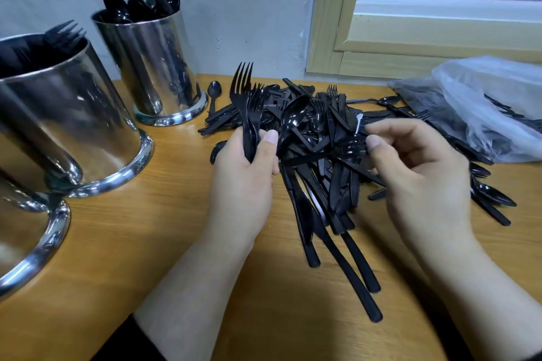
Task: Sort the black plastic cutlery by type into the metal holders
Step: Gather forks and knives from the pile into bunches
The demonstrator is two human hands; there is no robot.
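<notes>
A heap of black plastic cutlery (pixel 319 155) lies on the wooden table (pixel 146 243), with forks, spoons and knives mixed. My left hand (pixel 243 182) grips a bunch of forks (pixel 246 102) by their handles, tines up, at the heap's left edge. My right hand (pixel 416 173) hovers over the heap's right side and pinches a fork (pixel 349 149) between thumb and fingers. At the left stand three metal holders: one with spoons (pixel 152 67) at the back, one with forks (pixel 64 114) in front of it, and a third (pixel 26 237) at the frame's edge, contents hidden.
A clear plastic bag (pixel 481 105) with more black cutlery lies at the right, under a wooden window frame (pixel 331 23). A white wall runs behind the table. A lone small spoon (pixel 213 94) lies beside the spoon holder. Several knives (pixel 346 258) stick out toward me.
</notes>
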